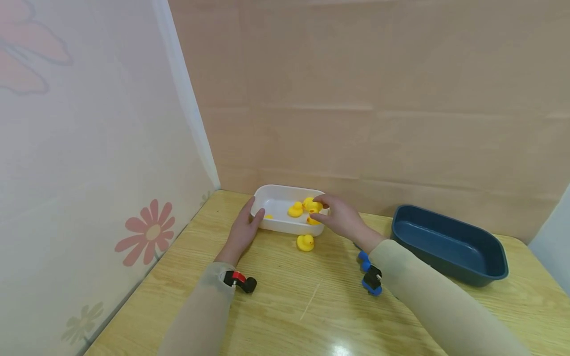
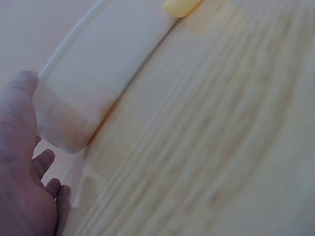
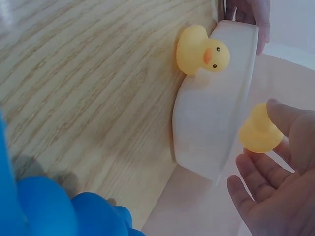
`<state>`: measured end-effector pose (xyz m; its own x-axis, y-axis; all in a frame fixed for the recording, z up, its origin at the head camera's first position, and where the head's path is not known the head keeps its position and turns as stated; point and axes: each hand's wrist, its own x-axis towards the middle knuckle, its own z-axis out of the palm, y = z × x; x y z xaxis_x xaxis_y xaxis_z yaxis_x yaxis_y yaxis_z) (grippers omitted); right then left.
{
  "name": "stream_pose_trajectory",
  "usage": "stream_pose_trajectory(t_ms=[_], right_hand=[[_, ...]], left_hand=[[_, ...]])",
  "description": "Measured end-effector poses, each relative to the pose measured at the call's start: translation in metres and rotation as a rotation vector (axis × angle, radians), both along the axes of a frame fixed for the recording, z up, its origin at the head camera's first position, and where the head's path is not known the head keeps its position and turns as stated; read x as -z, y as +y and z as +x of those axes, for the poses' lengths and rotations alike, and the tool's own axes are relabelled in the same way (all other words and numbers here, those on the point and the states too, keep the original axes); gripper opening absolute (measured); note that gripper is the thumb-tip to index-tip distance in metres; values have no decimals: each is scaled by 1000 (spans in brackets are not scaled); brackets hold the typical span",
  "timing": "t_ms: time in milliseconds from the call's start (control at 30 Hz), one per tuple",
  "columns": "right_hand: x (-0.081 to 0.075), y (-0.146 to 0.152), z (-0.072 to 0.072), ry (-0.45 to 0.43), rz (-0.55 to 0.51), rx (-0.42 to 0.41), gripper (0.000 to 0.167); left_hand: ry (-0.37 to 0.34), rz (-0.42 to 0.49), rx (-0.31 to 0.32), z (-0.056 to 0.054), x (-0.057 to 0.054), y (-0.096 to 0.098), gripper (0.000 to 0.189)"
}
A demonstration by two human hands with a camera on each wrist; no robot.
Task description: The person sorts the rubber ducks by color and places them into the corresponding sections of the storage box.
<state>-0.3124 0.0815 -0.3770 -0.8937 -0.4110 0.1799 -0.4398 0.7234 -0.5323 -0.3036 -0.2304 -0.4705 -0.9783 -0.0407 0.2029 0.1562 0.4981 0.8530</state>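
Note:
A white plastic tub (image 1: 289,226) stands at the back of the table with yellow rubber ducks (image 1: 295,210) inside. My left hand (image 1: 242,230) holds its left end; the thumb lies along the rim in the left wrist view. Over the tub's right end, my right hand (image 1: 343,217) pinches a rubber duck (image 3: 258,130) between thumb and fingers. Another rubber duck (image 1: 305,243) sits on the table, close against the tub's front wall. At the tub's near left, only a sliver of yellow shows above the wall.
A dark blue tub (image 1: 445,244) stands to the right, beyond my right forearm. Wrist mounts, one black and red (image 1: 239,281), one blue and black (image 1: 371,280), stick out over the wooden table (image 1: 285,306). A brown paper backdrop (image 1: 311,123) rises behind; a flowered sheet (image 1: 89,148) hangs at left.

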Motion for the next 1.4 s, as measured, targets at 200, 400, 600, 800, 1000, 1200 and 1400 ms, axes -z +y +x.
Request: stream_pose_trajectory(t_ms=[200,400,600,800,1000,1200,1400], right_hand=[[6,2,-4,-4,25,0,52],[8,3,-5,-7,46,-11,54],[8,6,-5,-23,35,-23,59],[8,9,-2,-5,40,-16,57],[7,12,3,4,33,-10,57],[7,16,11,32,20,-15,55],[4,16,25,29,-4,-22,55]], left_hand=[[-4,-9,-2,0,1,1,80],[-1,-8,-6,-1,1,3,82],[-18,-8,-3,-2,0,6,80],[-31,-2,-8,-4,-1,9,76],[-43,1,-11,-4,-1,10,75],[-48,0,-9,-5,-1,11,75],[-56,-8,-14,-5,-1,10,74]])
